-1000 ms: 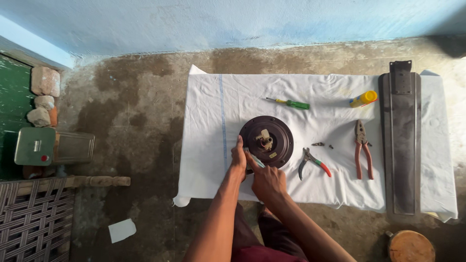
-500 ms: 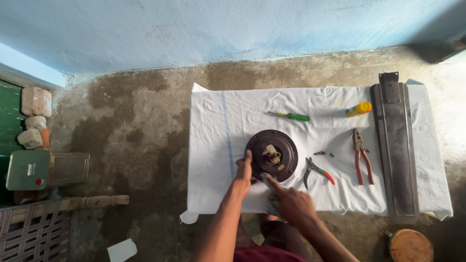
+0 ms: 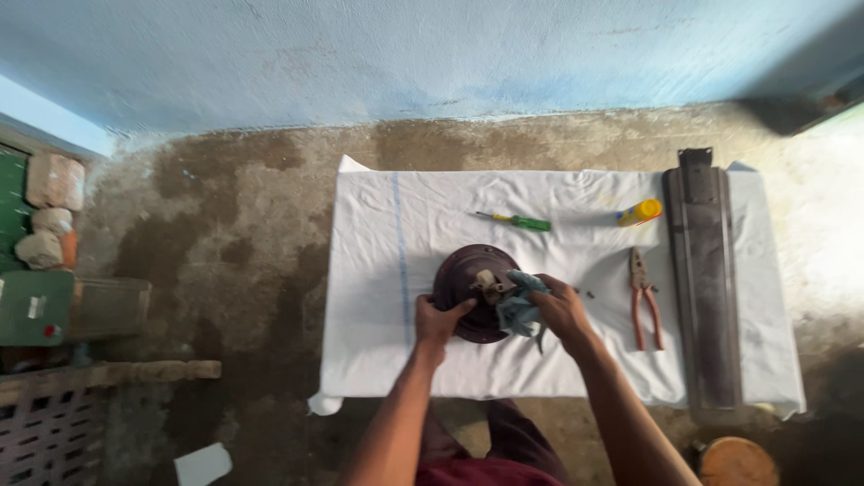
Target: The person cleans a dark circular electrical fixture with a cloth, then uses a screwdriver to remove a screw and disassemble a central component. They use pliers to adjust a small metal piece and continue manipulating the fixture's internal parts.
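Head view: the dark round motor housing (image 3: 475, 292) sits at the centre of the white cloth (image 3: 378, 270) spread on the floor. The left hand (image 3: 437, 317) clasps its rim at 7 o'clock. The right hand (image 3: 560, 308), empty half a second ago, now has its grip clenched on a blue-grey rag (image 3: 520, 304) pressed to the housing at 3 o'clock, so wiping appears under way. The small green-and-red pliers seen earlier beside the housing are no longer visible (possibly hidden by the hand). Red pliers (image 3: 643, 297) lie further out at 3 o'clock, a green screwdriver (image 3: 517, 220) at 1 o'clock.
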